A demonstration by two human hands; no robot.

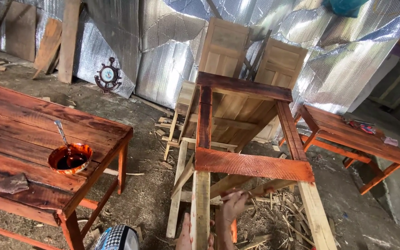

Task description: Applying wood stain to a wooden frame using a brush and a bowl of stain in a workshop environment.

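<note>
The person is standing over an upturned wooden frame (pixel 251 139), partly stained red-brown, which is filling the middle of the view. The stained top rail (pixel 253 165) is lying across at the centre, with bare pale legs running down from it toward six o'clock.

The right hand (pixel 233 208) is reaching in under that rail, just right of the bare left leg (pixel 201 208), with its fingers curled closed around a thin brush handle (pixel 246 193) that is slanting toward two o'clock; the brush tip is hidden against the wood. The left hand (pixel 184 234) is showing only in part at the bottom edge, at six o'clock, lying against the left side of the same leg; whether it is gripping the leg or only resting on it cannot be told.

At nine o'clock a stained plank table (pixel 28 120) is carrying a small bowl of dark stain (pixel 70 158) with a spoon handle (pixel 61 132) standing in it, and a crumpled rag (pixel 11 183) is lying near the table's front edge, at eight o'clock from the bowl. At three o'clock a low stained table (pixel 348 132) is standing apart from the frame. At twelve o'clock two unstained panelled wooden pieces (pixel 251 51) are leaning against a silver foil wall (pixel 163 55), and wood scraps are littering the ground under the frame.
</note>
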